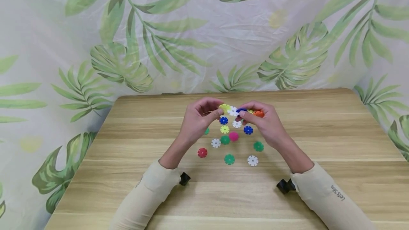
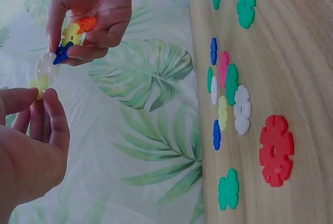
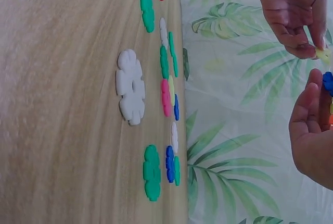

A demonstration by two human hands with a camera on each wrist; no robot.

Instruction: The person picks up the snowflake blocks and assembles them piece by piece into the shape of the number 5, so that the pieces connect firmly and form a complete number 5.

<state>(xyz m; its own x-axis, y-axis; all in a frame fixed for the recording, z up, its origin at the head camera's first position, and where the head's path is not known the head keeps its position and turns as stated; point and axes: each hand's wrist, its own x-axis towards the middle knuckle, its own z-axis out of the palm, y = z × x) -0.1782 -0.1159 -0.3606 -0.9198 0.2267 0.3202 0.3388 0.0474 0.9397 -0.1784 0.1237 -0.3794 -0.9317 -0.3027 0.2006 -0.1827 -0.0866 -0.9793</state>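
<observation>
Above the tabletop, both hands hold a short row of notched plastic flower discs. My left hand pinches the yellow disc at one end between thumb and fingers. Beside it is a white disc, edge to edge with the yellow one. My right hand grips the blue disc with thumb and finger. Behind the blue one, a second yellow disc and an orange disc follow, lying along the right fingers and partly covered by them.
Loose discs lie scattered below the hands, among them a red one, a pink one, a green one and a white one. The wooden table ends at a leaf-patterned cloth behind it.
</observation>
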